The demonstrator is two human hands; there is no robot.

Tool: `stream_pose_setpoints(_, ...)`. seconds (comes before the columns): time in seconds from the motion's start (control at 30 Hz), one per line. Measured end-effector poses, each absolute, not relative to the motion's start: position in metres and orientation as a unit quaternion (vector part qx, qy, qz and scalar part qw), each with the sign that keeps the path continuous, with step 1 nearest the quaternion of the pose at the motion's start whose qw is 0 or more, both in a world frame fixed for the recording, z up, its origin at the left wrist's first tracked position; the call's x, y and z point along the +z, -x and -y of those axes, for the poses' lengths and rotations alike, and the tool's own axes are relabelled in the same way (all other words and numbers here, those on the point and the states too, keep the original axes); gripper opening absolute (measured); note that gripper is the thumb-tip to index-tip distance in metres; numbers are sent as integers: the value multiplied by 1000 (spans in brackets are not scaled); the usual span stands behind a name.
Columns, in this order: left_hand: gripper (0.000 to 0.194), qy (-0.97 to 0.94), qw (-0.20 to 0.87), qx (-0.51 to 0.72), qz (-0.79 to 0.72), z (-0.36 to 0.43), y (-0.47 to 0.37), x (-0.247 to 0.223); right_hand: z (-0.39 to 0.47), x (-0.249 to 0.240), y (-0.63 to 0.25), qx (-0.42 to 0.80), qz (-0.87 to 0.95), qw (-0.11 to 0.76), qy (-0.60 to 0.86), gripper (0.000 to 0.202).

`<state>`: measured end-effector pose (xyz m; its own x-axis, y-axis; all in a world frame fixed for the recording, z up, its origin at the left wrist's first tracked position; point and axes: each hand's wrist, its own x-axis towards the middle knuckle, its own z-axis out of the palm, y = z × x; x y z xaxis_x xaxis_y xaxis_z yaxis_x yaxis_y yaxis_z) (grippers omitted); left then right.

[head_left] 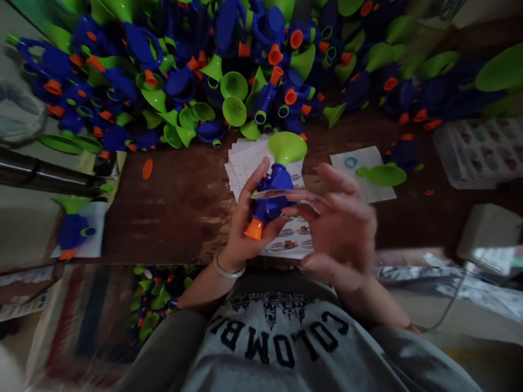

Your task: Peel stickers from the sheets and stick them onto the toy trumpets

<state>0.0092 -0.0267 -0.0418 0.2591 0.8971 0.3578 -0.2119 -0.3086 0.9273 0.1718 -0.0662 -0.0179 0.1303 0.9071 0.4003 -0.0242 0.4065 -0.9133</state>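
My left hand (241, 231) is wrapped round a blue plastic toy (279, 178) with a lime green funnel (287, 147) at its top and an orange spout (254, 229) at its lower end. A thin sticker (272, 194), seen nearly edge-on, lies across the front of the toy. My right hand (343, 228), blurred by motion, holds the sticker's right end at its fingertips, its thumb well apart. Beneath both hands lie printed sticker sheets (286, 245) on a stack of white paper (241, 169).
Many similar blue and green toys (183, 81) are heaped along the back of the brown table (171, 212). To the right are a paper with a blue ring (350, 162), a green piece (384, 175) and a clear tray (482, 152). Another toy (72, 231) stands at left.
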Motion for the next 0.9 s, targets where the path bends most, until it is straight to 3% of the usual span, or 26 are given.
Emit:
stream_pose_setpoints(0.07, 80, -584, 553, 541, -245, 23, -7, -46, 60, -12, -178, 367, 500, 687, 377, 30)
stream_pose_setpoints(0.13, 78, -562, 584, 544, -220, 20, -5, -51, 52, -9, -182, 370, 465, 704, 389, 9)
stream_pose_setpoints(0.7, 72, -610, 579, 497, -214, 23, -5, -37, 46, -10, -179, 345, 466, 658, 481, 14)
stream_pose_setpoints(0.9, 59, -634, 535, 504, -241, 25, -9, -37, 47, -11, -177, 291, 506, 644, 495, 10)
